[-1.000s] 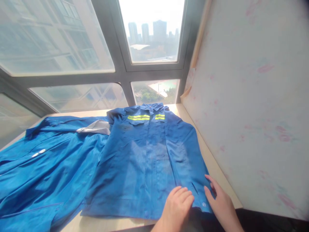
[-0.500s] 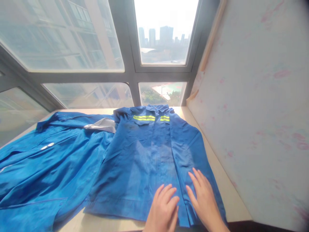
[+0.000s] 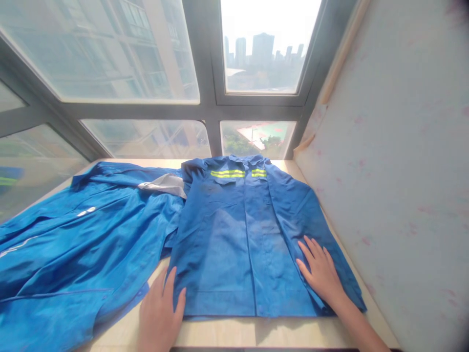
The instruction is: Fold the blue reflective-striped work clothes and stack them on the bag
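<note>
A blue work jacket (image 3: 223, 239) with yellow reflective strips across the chest lies front side up, its collar towards the window. At its lower left edge is my left hand (image 3: 161, 308), fingers apart, thumb beside the hem corner. My right hand (image 3: 322, 271) rests with spread fingers on the lower right part of the jacket, by the sleeve. Neither hand grips the cloth. To the left lies a second, brighter blue garment (image 3: 80, 244), wrinkled, with a greyish-white piece of cloth (image 3: 164, 185) at its upper right.
Both garments lie on a pale wooden surface (image 3: 220, 335), whose front edge is near me. Grey-framed windows (image 3: 208, 110) rise behind it. A wall with a faint pink pattern (image 3: 395, 195) bounds the right side.
My left hand has moved left from the jacket's middle to its left edge. My right hand has shifted slightly right. The jacket's lower left side has moved right, and its hem lies straighter.
</note>
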